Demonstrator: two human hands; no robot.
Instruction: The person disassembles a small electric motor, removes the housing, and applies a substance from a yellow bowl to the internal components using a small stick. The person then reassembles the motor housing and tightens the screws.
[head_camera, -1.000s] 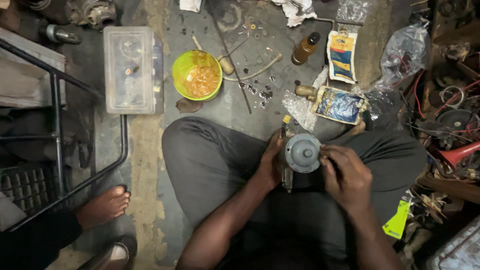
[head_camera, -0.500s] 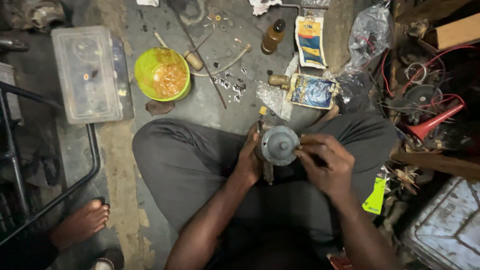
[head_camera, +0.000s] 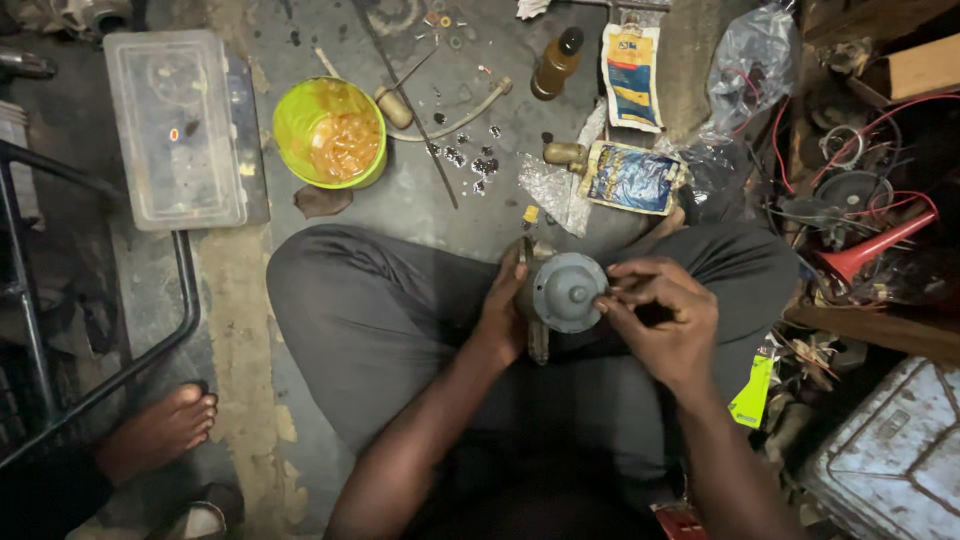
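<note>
I sit cross-legged on a concrete floor with a round grey metal part (head_camera: 568, 291) over my lap. My left hand (head_camera: 504, 310) grips the part from its left side, together with a thin dark tool or bracket behind it. My right hand (head_camera: 660, 318) pinches at the part's right rim with thumb and fingertips; whether something small is between them I cannot tell.
A yellow-green bowl with orange contents (head_camera: 331, 132), a clear plastic box (head_camera: 176, 126), a brown bottle (head_camera: 555, 64), printed pouches (head_camera: 631, 177), loose screws and a hose lie ahead. Red wires and horns (head_camera: 860, 215) crowd the right. Another person's bare foot (head_camera: 158, 430) is at lower left.
The view has drifted, so everything sits lower-right of before. My right hand has shifted from below the round part to its right rim. My left hand keeps its grip.
</note>
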